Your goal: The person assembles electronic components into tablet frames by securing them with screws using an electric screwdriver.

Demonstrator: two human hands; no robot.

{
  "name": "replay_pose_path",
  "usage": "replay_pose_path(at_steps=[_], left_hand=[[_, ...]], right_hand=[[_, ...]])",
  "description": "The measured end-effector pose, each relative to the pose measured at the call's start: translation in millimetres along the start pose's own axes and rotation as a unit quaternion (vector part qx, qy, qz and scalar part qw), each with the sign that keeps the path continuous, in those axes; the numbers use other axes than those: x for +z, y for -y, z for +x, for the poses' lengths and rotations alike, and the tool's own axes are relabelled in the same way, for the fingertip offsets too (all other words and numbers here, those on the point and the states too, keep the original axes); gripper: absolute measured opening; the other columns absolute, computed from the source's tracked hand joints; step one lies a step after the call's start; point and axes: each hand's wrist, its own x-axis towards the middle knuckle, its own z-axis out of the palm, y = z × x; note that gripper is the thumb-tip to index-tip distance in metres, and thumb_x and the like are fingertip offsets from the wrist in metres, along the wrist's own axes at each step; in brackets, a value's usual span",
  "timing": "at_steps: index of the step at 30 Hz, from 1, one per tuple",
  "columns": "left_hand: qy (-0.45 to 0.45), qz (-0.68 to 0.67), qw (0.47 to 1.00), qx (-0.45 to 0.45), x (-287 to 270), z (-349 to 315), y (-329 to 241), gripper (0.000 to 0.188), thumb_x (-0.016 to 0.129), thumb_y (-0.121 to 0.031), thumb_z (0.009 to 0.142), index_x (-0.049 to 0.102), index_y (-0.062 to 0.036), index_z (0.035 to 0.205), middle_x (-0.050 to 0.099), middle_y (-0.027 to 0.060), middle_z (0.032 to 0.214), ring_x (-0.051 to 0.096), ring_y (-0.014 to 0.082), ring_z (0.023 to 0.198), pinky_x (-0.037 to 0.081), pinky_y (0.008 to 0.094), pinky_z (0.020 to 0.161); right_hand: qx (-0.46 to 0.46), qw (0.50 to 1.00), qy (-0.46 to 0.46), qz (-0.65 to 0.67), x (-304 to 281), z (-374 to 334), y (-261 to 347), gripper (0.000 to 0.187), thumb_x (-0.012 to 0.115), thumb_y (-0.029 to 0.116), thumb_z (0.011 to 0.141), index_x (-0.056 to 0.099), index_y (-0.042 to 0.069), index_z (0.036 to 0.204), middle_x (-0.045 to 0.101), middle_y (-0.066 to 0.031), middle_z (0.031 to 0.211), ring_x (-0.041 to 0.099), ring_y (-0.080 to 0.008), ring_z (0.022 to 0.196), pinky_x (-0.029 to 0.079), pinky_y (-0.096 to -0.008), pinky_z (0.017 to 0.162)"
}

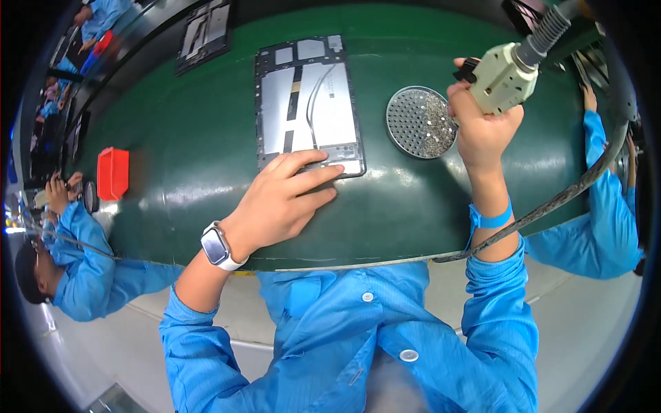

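Note:
An opened tablet (329, 117) lies on the green table, its silver inner side up, with black strips and a thin dark cable across it. My left hand (286, 196) rests on its near edge, fingers spread and lightly bent, holding nothing. My right hand (483, 127) is wrapped round a pale green electric screwdriver (506, 77), which has a ribbed cable sleeve at its top. Below its working end, which my fingers hide, is a round metal dish (412, 122) with a holed plate and many tiny screws (438, 127) heaped on its right side.
The green table (385, 213) bends across the view. A red bin (112, 173) stands at the left. Another opened device (204, 34) lies at the far left. A thick cable (551, 217) sweeps past my right forearm. People in blue sit on the left (86, 261) and right (599, 227).

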Motion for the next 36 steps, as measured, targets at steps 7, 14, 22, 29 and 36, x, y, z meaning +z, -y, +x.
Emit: replay_pose_path(at_steps=[7,14,22,29,36], left_hand=[[-0.032,0.057,0.994,0.092,11,7,9,0.024,0.070,-0.006,0.072,0.068,0.0002,0.095,0.068,0.0103,0.112,0.064,0.0283,0.098,0.055,0.0377,0.076],[-0.099,-0.003,0.993,0.060,25,1,9,0.028,0.078,0.008,0.068,0.067,0.0039,0.093,0.068,0.0139,0.101,0.064,0.0297,0.086,0.054,0.0373,0.071],[-0.179,0.045,0.982,0.029,41,7,11,0.026,0.075,0.002,0.069,0.066,0.0037,0.093,0.065,0.0119,0.102,0.063,0.0285,0.092,0.054,0.0366,0.074],[-0.195,-0.022,0.979,-0.057,47,12,3,0.020,0.074,0.001,0.072,0.067,0.0004,0.090,0.064,0.0070,0.096,0.061,0.0251,0.089,0.051,0.0361,0.070],[-0.223,-0.007,0.972,-0.072,49,8,5,0.016,0.069,0.001,0.072,0.068,-0.0013,0.088,0.064,0.0076,0.099,0.059,0.0264,0.094,0.051,0.0381,0.074]], right_hand=[[-0.020,0.999,0.019,-0.025,-7,1,0,0.018,0.059,-0.007,0.079,0.062,-0.009,0.097,0.066,-0.0124,0.087,0.058,-0.0107,0.063,0.048,-0.0245,0.056],[-0.022,0.999,0.019,-0.033,-3,1,1,0.018,0.060,-0.007,0.079,0.063,-0.008,0.097,0.067,-0.0122,0.086,0.059,-0.0102,0.062,0.048,-0.0241,0.055],[-0.004,1.000,0.006,-0.012,3,-2,4,0.025,0.056,-0.010,0.078,0.060,-0.010,0.102,0.063,-0.0112,0.079,0.058,-0.0132,0.058,0.047,-0.0256,0.051],[0.047,0.997,0.002,0.065,3,-6,3,0.016,0.064,-0.008,0.075,0.065,-0.007,0.091,0.069,-0.0130,0.092,0.060,-0.0125,0.063,0.050,-0.0256,0.059],[0.040,0.991,0.031,0.123,20,-10,13,0.029,0.051,-0.010,0.075,0.059,-0.013,0.103,0.059,-0.0082,0.068,0.054,-0.0128,0.054,0.047,-0.0267,0.050]])
